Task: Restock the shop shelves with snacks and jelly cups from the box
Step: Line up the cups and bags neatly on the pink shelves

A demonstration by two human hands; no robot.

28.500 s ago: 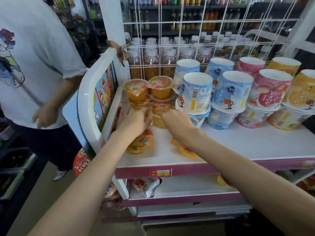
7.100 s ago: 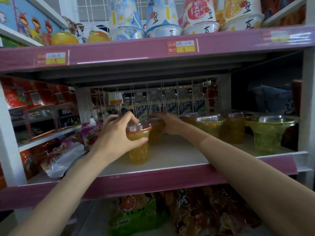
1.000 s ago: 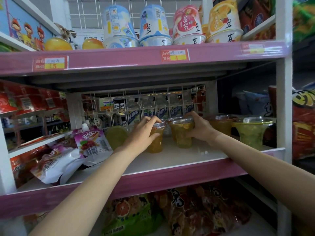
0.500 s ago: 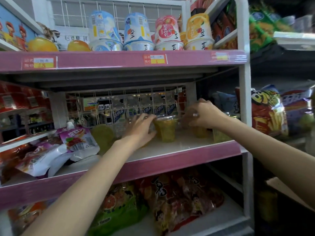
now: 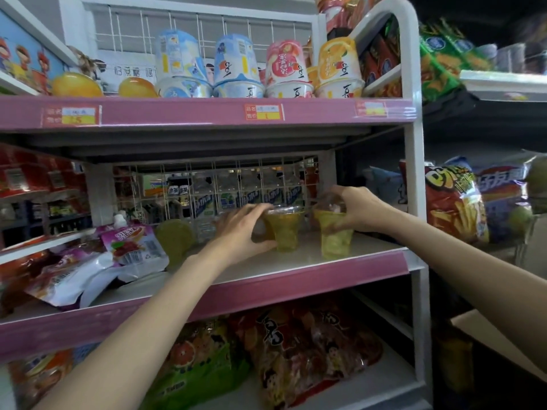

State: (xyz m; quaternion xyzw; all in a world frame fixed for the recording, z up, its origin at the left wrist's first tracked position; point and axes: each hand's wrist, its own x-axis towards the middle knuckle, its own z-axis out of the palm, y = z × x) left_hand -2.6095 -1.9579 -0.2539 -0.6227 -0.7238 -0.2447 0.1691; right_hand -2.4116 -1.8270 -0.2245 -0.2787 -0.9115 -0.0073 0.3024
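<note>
Both hands on jelly cups, middle shelf (image 5: 296, 273) of the pink rack. My left hand (image 5: 239, 229) wraps round the side of the amber cup (image 5: 283, 229), fingers over its lid edge, thumb low near the base. My right hand (image 5: 353, 207) curls over the domed lid of the yellow-green cup (image 5: 334, 235), fingertips down its far side. Both cups upright, bases on the shelf, near each other w/ a gap between. Yellow-green one sits close to the front lip & the right post (image 5: 414, 179).

Risks, as I judge: bottoms narrow, tops wide, so a sideways nudge on letting go could tip either. Right cup could slide off the front. Lid grip only = may pop. Pouches (image 5: 97, 267) at left are crowding in.
</note>
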